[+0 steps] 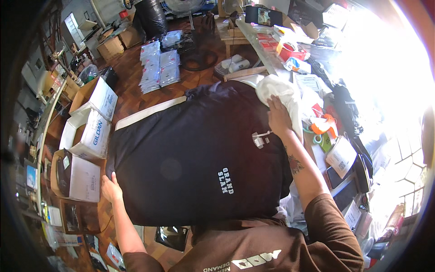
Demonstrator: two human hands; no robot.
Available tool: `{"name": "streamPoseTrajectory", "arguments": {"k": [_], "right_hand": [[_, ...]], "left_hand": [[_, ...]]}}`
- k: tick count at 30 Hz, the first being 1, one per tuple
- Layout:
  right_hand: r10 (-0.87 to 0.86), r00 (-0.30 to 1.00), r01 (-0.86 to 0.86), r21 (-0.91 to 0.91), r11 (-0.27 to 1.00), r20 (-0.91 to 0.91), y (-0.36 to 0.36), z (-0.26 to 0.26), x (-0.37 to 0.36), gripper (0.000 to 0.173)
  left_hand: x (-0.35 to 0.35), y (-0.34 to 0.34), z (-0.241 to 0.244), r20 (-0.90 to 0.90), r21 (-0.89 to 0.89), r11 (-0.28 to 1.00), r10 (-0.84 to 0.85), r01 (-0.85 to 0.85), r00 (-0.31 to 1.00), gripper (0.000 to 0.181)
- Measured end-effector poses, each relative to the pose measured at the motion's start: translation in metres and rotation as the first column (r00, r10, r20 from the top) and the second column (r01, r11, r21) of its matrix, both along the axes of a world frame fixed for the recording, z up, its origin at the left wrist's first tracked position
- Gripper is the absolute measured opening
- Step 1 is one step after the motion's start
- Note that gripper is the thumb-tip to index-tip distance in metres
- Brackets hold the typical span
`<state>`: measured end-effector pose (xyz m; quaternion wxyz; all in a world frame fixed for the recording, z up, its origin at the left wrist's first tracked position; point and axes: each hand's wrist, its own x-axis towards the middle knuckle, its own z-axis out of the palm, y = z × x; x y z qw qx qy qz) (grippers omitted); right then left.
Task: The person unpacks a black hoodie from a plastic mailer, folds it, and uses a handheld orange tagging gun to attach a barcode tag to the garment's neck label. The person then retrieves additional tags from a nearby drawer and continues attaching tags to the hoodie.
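A black garment [190, 146], likely a T-shirt, lies spread out in front of me with white lettering on it. My left hand [112, 188] is at its left edge, thumb on top and fingers partly hidden underneath. At the far right, my right hand [279, 115] lies flat over the garment's edge, fingertips touching a bunched white cloth [278, 90]. Just left of my right wrist sits a small white tag or label [259, 140]. Along the far left side, the pale edge of a board [149, 113] shows from beneath the garment.
Open cardboard boxes [86, 176] stand to the left. Stacks of bagged packets [159, 68] lie on the wooden floor near a standing fan [185, 6]. The right-hand table holds an orange tape dispenser [324, 125], a phone [340, 176] and a red tape dispenser [294, 52].
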<state>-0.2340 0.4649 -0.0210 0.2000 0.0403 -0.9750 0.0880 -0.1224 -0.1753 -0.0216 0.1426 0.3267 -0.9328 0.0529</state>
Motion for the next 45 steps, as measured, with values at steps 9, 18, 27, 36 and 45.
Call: {"name": "streamPoseTrajectory", "arguments": {"k": [9,18,27,36,45], "right_hand": [[0.001,0.981,-0.048,-0.239,0.97,-0.195,-0.002,-0.006,-0.008,0.028],[-0.065,0.894,0.166,-0.191,0.967,0.444,-0.029,0.057,-0.013,0.035],[0.301,0.903,0.35,-0.931,-0.103,0.307,0.032,0.134,0.063,0.014],[0.303,0.866,0.391,-0.916,0.086,0.398,0.068,0.104,0.105,0.022],[0.028,0.97,0.104,-0.513,0.852,0.243,0.051,0.173,0.142,0.031]], "left_hand": [[-0.011,-0.017,-0.01,-0.137,-0.113,0.968,-0.237,0.222,0.962,0.042],[-0.058,-0.037,0.002,-0.134,0.4,0.892,-0.171,0.211,0.976,0.044],[-0.044,-0.002,0.015,-0.305,0.219,0.911,-0.277,0.35,0.911,0.038],[-0.074,0.034,-0.001,-0.169,0.228,0.953,-0.161,0.197,0.972,0.043],[-0.037,-0.016,0.1,-0.69,0.693,0.146,-0.15,0.706,0.709,0.039]]}}
